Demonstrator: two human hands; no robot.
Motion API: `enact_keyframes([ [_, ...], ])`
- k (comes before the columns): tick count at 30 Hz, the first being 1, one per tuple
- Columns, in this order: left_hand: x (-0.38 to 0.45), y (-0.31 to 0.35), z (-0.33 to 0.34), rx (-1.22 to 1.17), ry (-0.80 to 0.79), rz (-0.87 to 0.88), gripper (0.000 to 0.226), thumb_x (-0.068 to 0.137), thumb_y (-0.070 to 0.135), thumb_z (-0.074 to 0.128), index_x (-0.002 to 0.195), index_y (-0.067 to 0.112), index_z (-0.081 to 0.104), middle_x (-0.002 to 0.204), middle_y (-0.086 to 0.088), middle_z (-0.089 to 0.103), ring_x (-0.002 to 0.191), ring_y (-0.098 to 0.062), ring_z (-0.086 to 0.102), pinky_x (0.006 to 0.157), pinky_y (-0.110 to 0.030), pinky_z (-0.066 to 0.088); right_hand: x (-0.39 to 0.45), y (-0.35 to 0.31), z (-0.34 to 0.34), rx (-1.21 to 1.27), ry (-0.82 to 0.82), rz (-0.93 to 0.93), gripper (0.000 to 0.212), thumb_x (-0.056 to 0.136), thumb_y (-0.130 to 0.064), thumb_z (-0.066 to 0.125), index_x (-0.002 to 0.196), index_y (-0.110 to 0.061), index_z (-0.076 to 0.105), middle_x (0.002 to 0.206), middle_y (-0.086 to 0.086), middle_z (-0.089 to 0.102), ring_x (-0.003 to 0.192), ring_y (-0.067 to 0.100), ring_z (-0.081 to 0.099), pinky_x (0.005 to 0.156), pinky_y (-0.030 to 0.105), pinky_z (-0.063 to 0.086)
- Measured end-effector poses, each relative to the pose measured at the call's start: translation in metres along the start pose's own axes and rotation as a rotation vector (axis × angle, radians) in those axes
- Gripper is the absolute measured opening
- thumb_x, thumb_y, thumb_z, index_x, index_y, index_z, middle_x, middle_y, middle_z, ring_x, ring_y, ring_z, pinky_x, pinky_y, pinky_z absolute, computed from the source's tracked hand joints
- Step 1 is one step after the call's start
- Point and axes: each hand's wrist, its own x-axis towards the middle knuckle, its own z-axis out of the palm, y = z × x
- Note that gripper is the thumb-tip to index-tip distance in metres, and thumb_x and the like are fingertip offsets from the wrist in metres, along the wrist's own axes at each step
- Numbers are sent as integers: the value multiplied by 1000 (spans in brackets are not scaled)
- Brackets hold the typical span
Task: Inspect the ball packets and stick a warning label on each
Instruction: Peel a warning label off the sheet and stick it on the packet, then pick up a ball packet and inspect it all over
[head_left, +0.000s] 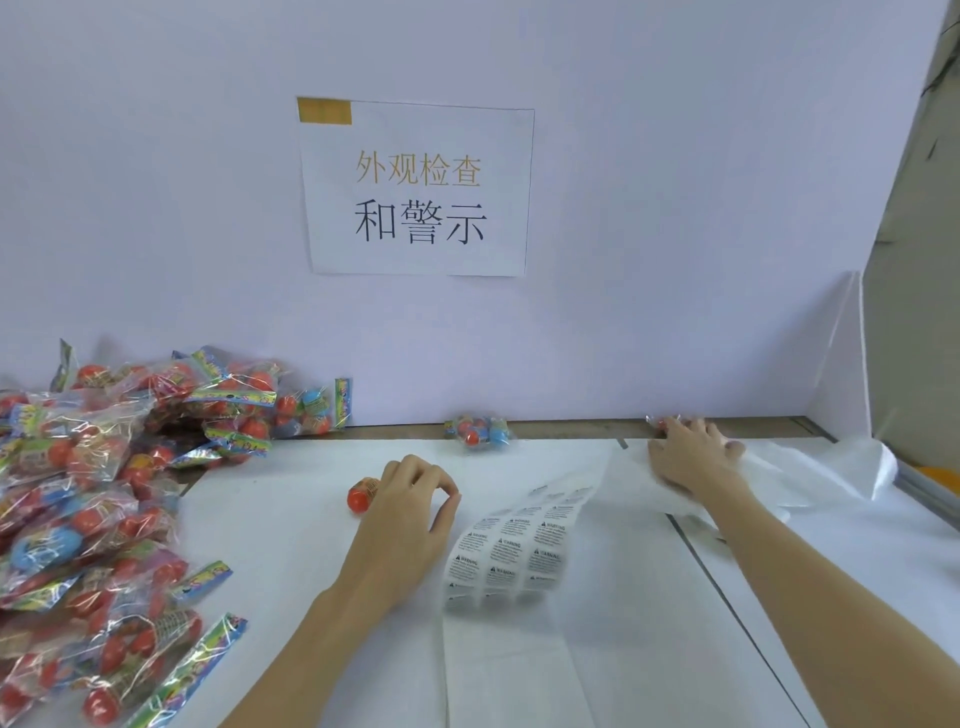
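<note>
My label sheet (511, 545) lies mid-desk, many warning labels left on it. Left of it a big heap of ball packets (104, 493) waits, so I judge most work remains. My left hand (410, 499), fingers curled, holds one packet (362, 493) just left of the sheet. Beyond the sheet my right hand (691, 457) rests spread on a packet (661, 422) by the wall; another packet (478, 430) lies near

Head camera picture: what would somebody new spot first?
Probably the big heap of shiny ball packets on the left of the table, full of red and blue balls. Next, the paper sign with large characters on the back wall. Then the warning label sheet curling up between the left hand and the right hand.
</note>
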Motion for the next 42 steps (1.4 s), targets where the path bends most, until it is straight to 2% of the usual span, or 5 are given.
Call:
enact_keyframes([
  [7,0,-2,-2,8,-23,-52,6,102,20,62,100,20,68,108,10,56,110,-11,49,90,-16,31,-20,-14,0,206,446,-233,14,101,-26,62,93,-19,71,96,1,75,95,27,69,111,47,21],
  [16,3,38,-34,-712,79,-153,44,104,54,39,117,23,69,114,5,69,112,-13,61,102,-36,47,-102,-60,-62,819,867,-697,14,105,-9,62,119,-8,63,129,-5,71,135,9,59,128,45,22],
  [20,-3,62,-40,-484,29,91,41,99,57,52,133,36,58,131,16,58,131,-15,52,108,-24,37,-154,-71,-58,1390,400,-542,10,104,-20,63,114,-23,66,105,-12,80,105,8,74,93,20,54],
  [26,4,73,-32,-816,34,-297,44,93,43,71,134,34,56,111,13,74,104,-3,69,92,-21,52,-158,-70,-42,1721,-428,-307,22,105,-17,57,115,-7,74,106,18,78,92,28,75,83,33,63],
  [42,7,67,-37,-937,-63,-374,17,97,26,70,109,17,78,105,-10,77,97,-29,69,91,-40,59,-162,-59,-51,1255,-474,-533,41,77,-49,85,107,-24,73,92,4,80,86,20,78,72,21,56],
])
